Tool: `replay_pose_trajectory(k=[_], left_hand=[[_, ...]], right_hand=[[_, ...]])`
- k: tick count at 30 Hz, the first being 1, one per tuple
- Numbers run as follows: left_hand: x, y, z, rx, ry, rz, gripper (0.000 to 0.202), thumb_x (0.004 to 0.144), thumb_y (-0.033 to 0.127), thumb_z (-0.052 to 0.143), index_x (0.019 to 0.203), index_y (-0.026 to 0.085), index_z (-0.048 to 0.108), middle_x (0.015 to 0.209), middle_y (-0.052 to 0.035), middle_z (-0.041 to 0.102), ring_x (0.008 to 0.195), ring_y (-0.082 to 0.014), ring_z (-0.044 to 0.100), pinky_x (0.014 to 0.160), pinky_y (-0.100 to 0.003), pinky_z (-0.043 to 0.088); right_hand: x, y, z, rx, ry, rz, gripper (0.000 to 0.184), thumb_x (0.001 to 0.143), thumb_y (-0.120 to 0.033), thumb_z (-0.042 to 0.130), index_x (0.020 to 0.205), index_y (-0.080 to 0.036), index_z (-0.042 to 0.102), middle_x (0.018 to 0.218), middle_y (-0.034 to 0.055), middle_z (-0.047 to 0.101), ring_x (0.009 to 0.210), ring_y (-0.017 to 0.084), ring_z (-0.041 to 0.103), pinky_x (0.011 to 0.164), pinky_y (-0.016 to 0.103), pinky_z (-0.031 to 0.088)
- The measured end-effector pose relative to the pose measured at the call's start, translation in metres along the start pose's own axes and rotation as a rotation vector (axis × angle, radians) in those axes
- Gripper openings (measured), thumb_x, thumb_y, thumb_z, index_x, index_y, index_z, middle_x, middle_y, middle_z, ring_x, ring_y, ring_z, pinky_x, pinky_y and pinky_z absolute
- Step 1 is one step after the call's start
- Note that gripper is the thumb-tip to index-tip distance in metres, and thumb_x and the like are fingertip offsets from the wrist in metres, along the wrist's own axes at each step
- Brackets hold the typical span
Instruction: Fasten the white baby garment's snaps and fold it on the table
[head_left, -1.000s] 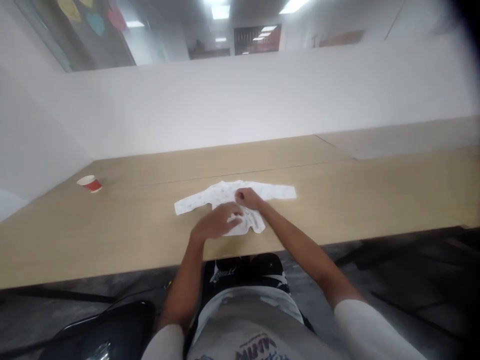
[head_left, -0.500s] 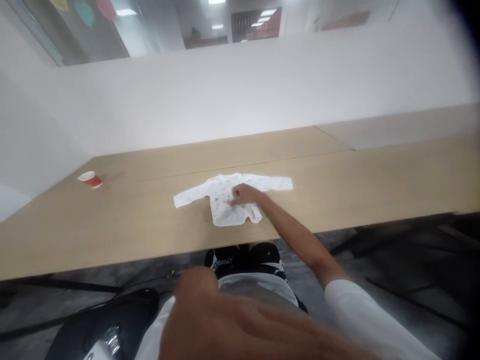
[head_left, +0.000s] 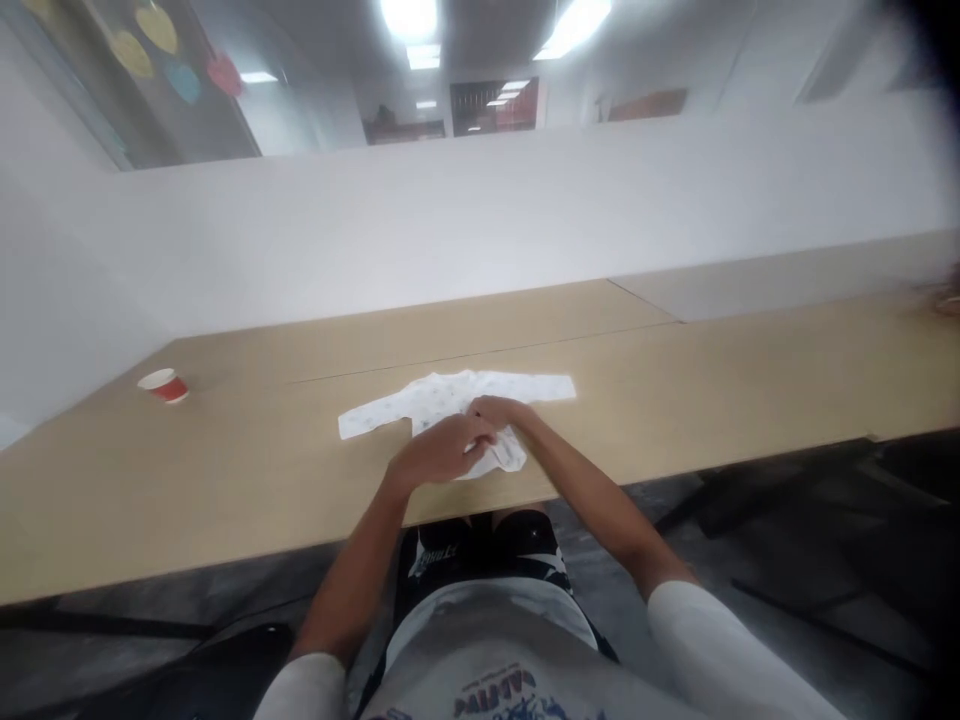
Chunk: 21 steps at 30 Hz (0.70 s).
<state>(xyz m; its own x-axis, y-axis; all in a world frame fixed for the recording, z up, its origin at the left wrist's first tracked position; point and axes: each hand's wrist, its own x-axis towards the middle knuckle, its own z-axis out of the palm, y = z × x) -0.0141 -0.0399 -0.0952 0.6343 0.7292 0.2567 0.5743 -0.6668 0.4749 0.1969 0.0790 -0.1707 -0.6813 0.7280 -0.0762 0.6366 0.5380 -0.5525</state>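
A small white long-sleeved baby garment (head_left: pixel 442 393) with a faint print lies on the light wood table (head_left: pixel 225 480), its sleeves spread sideways. Its lower body is bunched and partly hidden under my hands. My left hand (head_left: pixel 439 450) grips the cloth near the middle of the garment. Just beyond it, my right hand (head_left: pixel 499 412) holds the cloth at the front of the body, with the fingertips close to my left hand. A red-and-white paper cup (head_left: pixel 163 385) lies on its side far to the left, well away from both hands.
A white partition wall (head_left: pixel 480 230) runs along the table's far side. A seam crosses the tabletop behind the garment. A blurred brownish object (head_left: pixel 946 298) sits at the right edge of the view. A black chair (head_left: pixel 225 675) stands low at the left.
My left hand has come down from close to the camera onto the garment. The garment's lower body is now more bunched under both hands. The view has shifted slightly.
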Motion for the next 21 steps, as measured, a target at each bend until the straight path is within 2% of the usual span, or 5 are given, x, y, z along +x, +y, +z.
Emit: replay_pose_trajectory(k=[4,6,10,15,21], left_hand=[[0.035,-0.037,0.015,0.148,-0.192,-0.035,0.028,0.081,0.017,0.057,0.107,0.018,0.066,0.111,-0.0094,0.063,0.108,-0.0296,0.058,0.098,-0.043,0.049],[0.043,-0.057,0.022,0.240,-0.250,-0.079,0.030,0.082,0.012,0.060,0.112,0.013,0.063,0.119,-0.0128,0.058,0.113,-0.0308,0.055,0.101,-0.042,0.046],[0.064,-0.084,0.029,0.374,-0.211,-0.208,0.032,0.088,0.012,0.063,0.119,0.010,0.059,0.122,-0.0150,0.054,0.115,-0.0302,0.052,0.104,-0.041,0.043],[0.089,-0.085,0.035,0.446,-0.096,-0.345,0.018,0.093,0.022,0.063,0.108,0.013,0.065,0.119,-0.0168,0.050,0.111,-0.0321,0.052,0.096,-0.043,0.047],[0.085,-0.078,0.048,0.454,0.028,-0.337,0.014,0.088,0.033,0.070,0.088,0.019,0.069,0.112,-0.0148,0.048,0.112,-0.0351,0.047,0.089,-0.046,0.047]], right_hand=[[-0.001,0.004,-0.001,-0.013,0.001,0.026,0.018,0.075,-0.017,0.072,0.066,-0.012,0.057,0.060,-0.0046,0.048,0.057,0.009,0.040,0.055,0.022,0.027],[0.000,0.008,-0.002,-0.044,0.132,0.040,0.022,0.075,-0.016,0.071,0.065,-0.012,0.051,0.060,-0.0049,0.045,0.058,0.009,0.039,0.055,0.023,0.025],[0.009,0.018,-0.003,-0.092,0.363,0.060,0.025,0.076,-0.013,0.065,0.064,-0.012,0.044,0.065,-0.0025,0.043,0.062,0.010,0.037,0.060,0.024,0.024],[0.012,0.020,0.003,-0.093,0.473,0.077,0.008,0.079,-0.010,0.061,0.075,-0.011,0.054,0.086,0.0030,0.053,0.077,0.014,0.045,0.068,0.023,0.029],[0.001,0.009,0.010,-0.085,0.496,0.115,0.010,0.080,-0.008,0.066,0.079,-0.010,0.057,0.089,0.0037,0.055,0.078,0.014,0.045,0.068,0.023,0.029]])
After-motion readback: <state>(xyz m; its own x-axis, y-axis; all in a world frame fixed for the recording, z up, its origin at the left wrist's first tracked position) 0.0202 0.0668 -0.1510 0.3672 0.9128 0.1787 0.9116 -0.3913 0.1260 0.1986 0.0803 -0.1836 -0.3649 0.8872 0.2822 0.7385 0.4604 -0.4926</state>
